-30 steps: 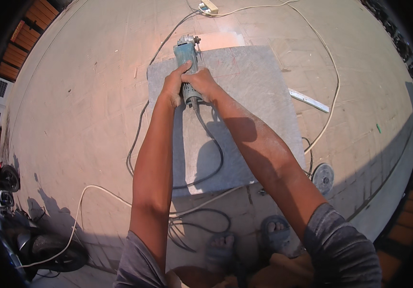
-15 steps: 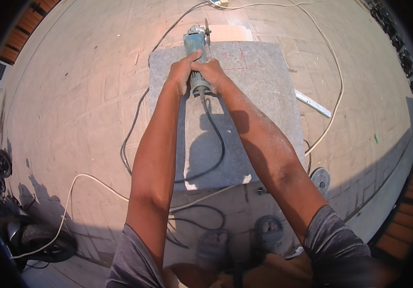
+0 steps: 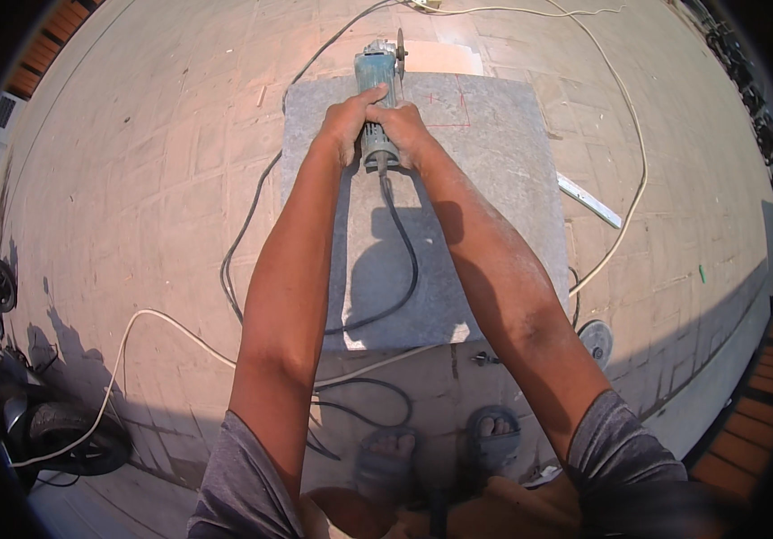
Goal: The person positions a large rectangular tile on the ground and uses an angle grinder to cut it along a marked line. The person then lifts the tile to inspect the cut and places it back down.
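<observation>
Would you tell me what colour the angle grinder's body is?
Teal blue-green; the angle grinder shows best in the head view.

Matt grey stone slab (image 3: 494, 180), metal grinder disc (image 3: 400, 47), rough paving (image 3: 135, 180)

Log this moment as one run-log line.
left hand: grips grinder | right hand: grips grinder | disc: at slab far edge | cord: lies across slab

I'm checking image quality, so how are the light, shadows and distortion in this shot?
Head view: hard sunlight; the arms throw a dark shadow on the grey stone slab below the angle grinder; fisheye bends the paving lines, black rim around; sandalled feet look blurred.
</observation>
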A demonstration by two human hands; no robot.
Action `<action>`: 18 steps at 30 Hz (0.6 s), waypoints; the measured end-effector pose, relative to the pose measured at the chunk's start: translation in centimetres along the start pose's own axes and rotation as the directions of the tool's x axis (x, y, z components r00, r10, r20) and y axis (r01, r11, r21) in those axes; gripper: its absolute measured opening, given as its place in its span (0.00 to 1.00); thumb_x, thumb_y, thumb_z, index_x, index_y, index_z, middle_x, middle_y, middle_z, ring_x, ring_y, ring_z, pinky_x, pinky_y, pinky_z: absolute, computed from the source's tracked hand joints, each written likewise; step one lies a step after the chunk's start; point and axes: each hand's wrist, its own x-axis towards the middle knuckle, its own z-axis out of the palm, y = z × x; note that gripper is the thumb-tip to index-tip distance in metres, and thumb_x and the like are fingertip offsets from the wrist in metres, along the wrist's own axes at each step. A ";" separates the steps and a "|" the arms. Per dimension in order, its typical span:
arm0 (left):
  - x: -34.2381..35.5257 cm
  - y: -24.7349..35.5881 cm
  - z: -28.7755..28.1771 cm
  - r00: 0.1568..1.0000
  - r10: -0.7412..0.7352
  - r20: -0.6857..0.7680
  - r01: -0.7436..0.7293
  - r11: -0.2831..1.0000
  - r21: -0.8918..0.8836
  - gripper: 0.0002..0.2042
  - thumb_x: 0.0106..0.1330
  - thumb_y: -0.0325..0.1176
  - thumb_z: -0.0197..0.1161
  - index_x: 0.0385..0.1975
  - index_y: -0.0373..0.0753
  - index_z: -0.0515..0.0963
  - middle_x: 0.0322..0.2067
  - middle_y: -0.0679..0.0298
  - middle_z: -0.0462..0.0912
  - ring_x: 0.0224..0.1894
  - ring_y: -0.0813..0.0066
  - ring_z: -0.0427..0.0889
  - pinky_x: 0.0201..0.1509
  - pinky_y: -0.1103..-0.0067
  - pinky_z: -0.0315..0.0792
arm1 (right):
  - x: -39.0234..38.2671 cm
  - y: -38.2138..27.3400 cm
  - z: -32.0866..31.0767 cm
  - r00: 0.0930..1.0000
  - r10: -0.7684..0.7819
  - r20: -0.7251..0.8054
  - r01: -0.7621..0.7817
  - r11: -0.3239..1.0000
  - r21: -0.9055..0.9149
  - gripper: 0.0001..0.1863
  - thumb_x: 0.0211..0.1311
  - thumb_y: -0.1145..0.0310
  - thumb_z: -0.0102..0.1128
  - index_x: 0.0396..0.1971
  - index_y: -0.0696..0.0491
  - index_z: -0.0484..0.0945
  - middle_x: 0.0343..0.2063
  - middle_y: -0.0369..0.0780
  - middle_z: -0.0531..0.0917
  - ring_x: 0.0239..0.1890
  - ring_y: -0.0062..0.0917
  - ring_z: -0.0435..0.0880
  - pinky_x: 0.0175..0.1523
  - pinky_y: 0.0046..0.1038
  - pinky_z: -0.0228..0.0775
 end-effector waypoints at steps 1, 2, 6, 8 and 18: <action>0.1 0.0 -0.1 1.000 0.002 0.002 -0.002 1.000 -0.003 0.27 0.57 0.45 0.73 0.42 0.24 0.79 0.37 0.52 0.81 0.32 0.62 0.82 0.35 0.67 0.77 | 0.0 0.0 0.0 1.000 0.017 -0.004 -0.017 1.000 0.006 0.17 0.52 0.71 0.67 0.37 0.69 0.78 0.28 0.48 0.83 0.24 0.33 0.85 0.23 0.36 0.77; 0.1 -0.1 -0.1 1.000 0.004 0.004 -0.004 1.000 -0.005 0.27 0.57 0.46 0.73 0.42 0.24 0.79 0.37 0.51 0.81 0.33 0.62 0.82 0.35 0.67 0.77 | 0.0 -0.1 0.1 0.999 0.034 -0.008 -0.034 0.999 0.012 0.18 0.51 0.71 0.68 0.38 0.69 0.78 0.29 0.49 0.83 0.25 0.34 0.85 0.24 0.36 0.77; -0.1 0.1 0.2 1.000 -0.008 0.002 0.008 1.000 0.010 0.29 0.57 0.47 0.73 0.44 0.23 0.78 0.39 0.50 0.81 0.36 0.61 0.82 0.36 0.67 0.77 | -0.1 -0.2 0.0 0.998 0.057 -0.014 -0.056 0.996 0.070 0.19 0.49 0.73 0.69 0.38 0.69 0.78 0.29 0.49 0.83 0.26 0.34 0.85 0.25 0.37 0.76; 0.0 0.0 0.0 1.000 0.001 0.005 -0.001 1.000 0.010 0.29 0.57 0.47 0.73 0.45 0.23 0.78 0.40 0.50 0.81 0.37 0.60 0.82 0.37 0.67 0.77 | -0.7 -0.9 0.1 0.998 0.069 0.000 -0.069 0.997 0.046 0.18 0.49 0.73 0.69 0.37 0.69 0.78 0.28 0.48 0.83 0.25 0.34 0.85 0.24 0.37 0.76; -0.4 0.4 0.4 1.000 -0.011 -0.006 0.011 0.999 0.033 0.28 0.57 0.46 0.73 0.43 0.23 0.78 0.39 0.50 0.82 0.35 0.60 0.83 0.38 0.66 0.78 | -0.8 -1.1 0.2 0.994 0.112 -0.013 -0.111 0.991 0.069 0.16 0.50 0.73 0.68 0.36 0.69 0.78 0.27 0.47 0.83 0.23 0.33 0.84 0.21 0.37 0.74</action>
